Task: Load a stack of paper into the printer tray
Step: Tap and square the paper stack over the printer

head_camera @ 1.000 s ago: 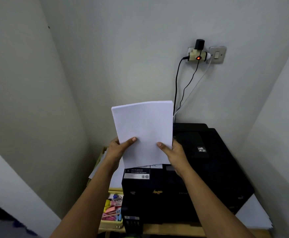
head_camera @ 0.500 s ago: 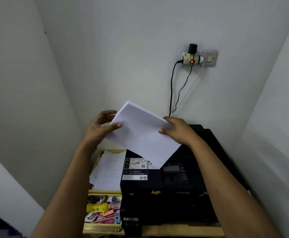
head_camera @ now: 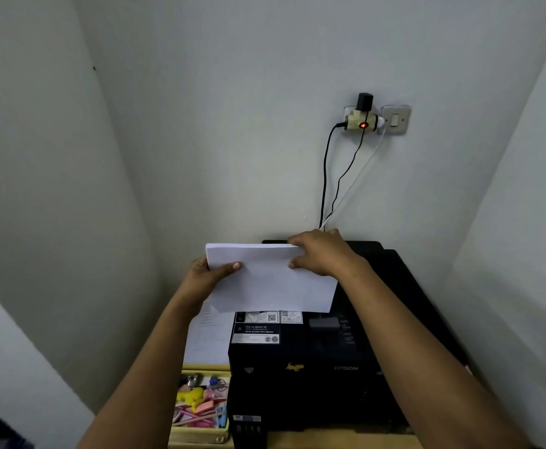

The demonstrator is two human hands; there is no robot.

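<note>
Both hands on the paper [head_camera: 271,280], a white stack held over the rear top of the printer [head_camera: 339,361], tilted, far edge up near the wall. Left hand [head_camera: 206,275] grips the left edge: thumb on top, fingers [head_camera: 200,264] curled underneath. Right hand [head_camera: 321,252] grips the far right corner: fingers over the far edge, thumb pressing the top face. Stack's near edge hangs above the printer's label stickers [head_camera: 255,332]; can't tell if any edge touches the printer or sits in the tray. Printer is black, on a wooden table [head_camera: 330,440]. Left of it: loose printed sheets [head_camera: 206,338], then a yellow box [head_camera: 197,432] with coloured clips and small bits. On the wall [head_camera: 232,124], a socket adapter [head_camera: 362,123] with a red light, cables [head_camera: 325,183] running down behind the printer, a switch [head_camera: 394,119] beside it.
</note>
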